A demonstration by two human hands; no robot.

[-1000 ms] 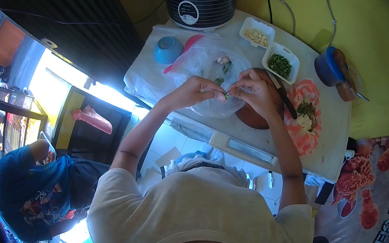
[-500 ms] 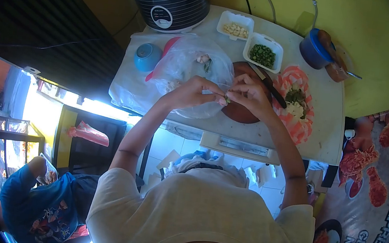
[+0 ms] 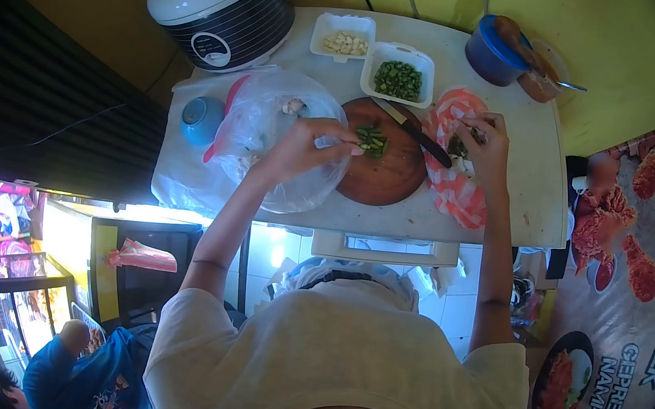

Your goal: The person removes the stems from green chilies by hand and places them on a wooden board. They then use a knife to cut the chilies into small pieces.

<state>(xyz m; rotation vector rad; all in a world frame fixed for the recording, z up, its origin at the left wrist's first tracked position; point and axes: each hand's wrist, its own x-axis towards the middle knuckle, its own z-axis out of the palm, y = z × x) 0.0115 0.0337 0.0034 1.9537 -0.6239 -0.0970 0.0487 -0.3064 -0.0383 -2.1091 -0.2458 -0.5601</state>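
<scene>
My left hand (image 3: 311,150) is closed in a pinch at the left edge of a small pile of green chilies (image 3: 373,140), with a green chili between thumb and finger. The pile lies on a round brown wooden cutting board (image 3: 382,188). Beyond it, a knife with a black handle (image 3: 431,144) lies across the board's right side. My right hand (image 3: 488,147) hovers over a red-and-white striped plastic bag (image 3: 461,200) holding green and pale scraps. Its fingertips are pinched together; whatever is in them is too small to make out.
A clear plastic bag (image 3: 297,188) with garlic lies left of the board, near a blue cup (image 3: 202,120). Behind stand a rice cooker (image 3: 228,16), foam trays of peeled garlic (image 3: 346,42) and chopped greens (image 3: 398,81), and a blue tub (image 3: 495,52). Another person (image 3: 90,372) is at lower left.
My hands have parted from their shared pinch on a green piece. The left stays by the board; the right has moved right, over the striped bag. The camera view has shifted.
</scene>
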